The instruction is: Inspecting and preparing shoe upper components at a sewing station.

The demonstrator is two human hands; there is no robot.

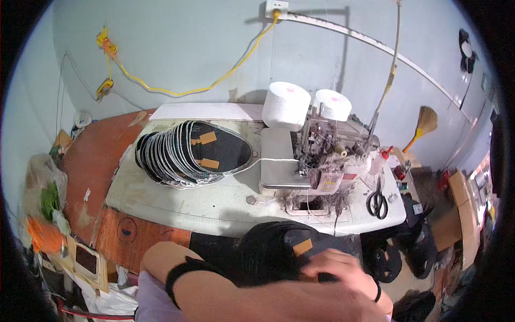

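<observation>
My left forearm crosses the lower middle, and my left hand point(343, 301) is smeared by motion, its fingers not readable. My right hand point(340, 268), with a thin black band at the wrist, has its fingers bent over the near pile of black fabric pieces point(273, 241). A bit of black shows between the two hands. One tan label point(302, 247) lies on this pile. On the sewing table, a fanned stack of black fabric pieces point(177, 153) has white stitched edges and tan labels. White thread point(257, 162) runs from the stack to the overlock sewing machine point(327, 153).
Two white thread cones point(287, 104) stand behind the machine. Black-handled scissors point(377, 203) lie at the table's right, near a red-tipped bottle point(381, 160). Black pieces point(386, 260) hang at the lower right. A yellow cord point(177, 94) runs along the wall. Bags point(45, 188) sit at left.
</observation>
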